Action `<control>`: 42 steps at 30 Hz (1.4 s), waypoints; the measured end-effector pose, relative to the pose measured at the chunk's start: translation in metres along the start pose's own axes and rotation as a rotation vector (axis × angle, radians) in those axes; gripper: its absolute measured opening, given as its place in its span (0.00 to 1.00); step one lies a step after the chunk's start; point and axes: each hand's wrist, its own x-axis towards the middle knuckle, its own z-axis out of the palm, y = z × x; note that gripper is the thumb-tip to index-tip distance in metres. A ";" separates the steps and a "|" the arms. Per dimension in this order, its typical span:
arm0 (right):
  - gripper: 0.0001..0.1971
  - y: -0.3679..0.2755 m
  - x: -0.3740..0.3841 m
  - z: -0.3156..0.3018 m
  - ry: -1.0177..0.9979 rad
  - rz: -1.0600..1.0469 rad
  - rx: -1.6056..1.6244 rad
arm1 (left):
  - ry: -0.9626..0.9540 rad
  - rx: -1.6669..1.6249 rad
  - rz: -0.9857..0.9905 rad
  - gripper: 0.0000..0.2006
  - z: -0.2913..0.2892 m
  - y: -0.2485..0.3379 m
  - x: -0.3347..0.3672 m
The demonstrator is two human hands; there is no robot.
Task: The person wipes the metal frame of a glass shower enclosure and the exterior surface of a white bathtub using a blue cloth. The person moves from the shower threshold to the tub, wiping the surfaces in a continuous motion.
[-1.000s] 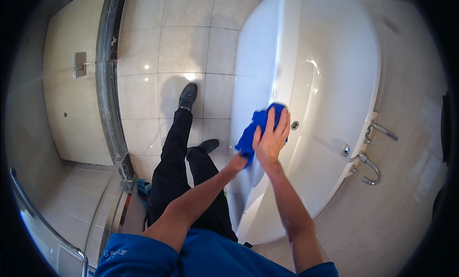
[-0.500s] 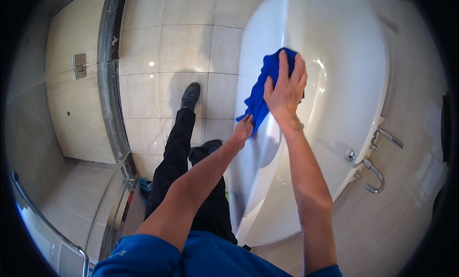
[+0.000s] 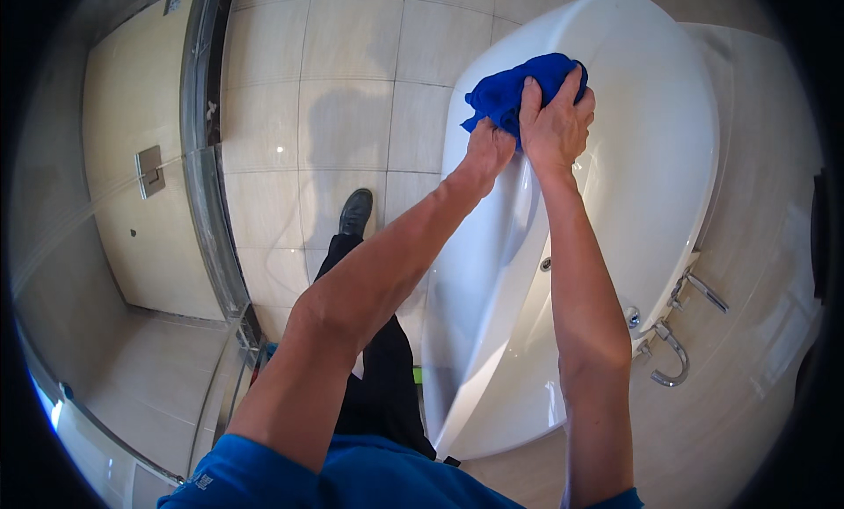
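Observation:
A bunched blue cloth (image 3: pixel 529 80) lies over the near-side rim of a white bathtub (image 3: pixel 646 149), toward its far end. My right hand (image 3: pixel 556 127) presses on the cloth from above, fingers spread over it and gripping its right part. Close beside it, my left hand (image 3: pixel 492 149) is closed on the lower left edge of the same cloth, at the tub's outer side. Its fingertips are partly hidden by the cloth.
On the tub's right rim stand a curved chrome spout (image 3: pixel 675 364) and a hand shower (image 3: pixel 706 294). Beige floor tiles (image 3: pixel 347 127) run left of the tub, with my black shoe (image 3: pixel 356 212) on them. A glass partition and a dark stone sill (image 3: pixel 204 201) stand farther left.
Both hands have moved forward along the tub rim with the cloth. The cloth is more bunched, and my left hand has come closer to my right.

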 end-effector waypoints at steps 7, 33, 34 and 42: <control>0.42 -0.013 0.022 0.000 -0.028 0.109 -0.010 | 0.007 0.075 -0.041 0.20 -0.004 -0.012 0.009; 0.48 -0.010 0.183 -0.010 -0.054 0.599 0.327 | 0.053 0.888 0.323 0.15 0.042 0.099 0.124; 0.48 -0.010 0.183 -0.006 -0.040 0.617 0.317 | 0.060 0.944 0.336 0.14 0.044 0.102 0.125; 0.48 -0.011 0.194 0.001 -0.056 0.726 0.340 | 0.068 0.986 0.281 0.12 0.037 0.102 0.141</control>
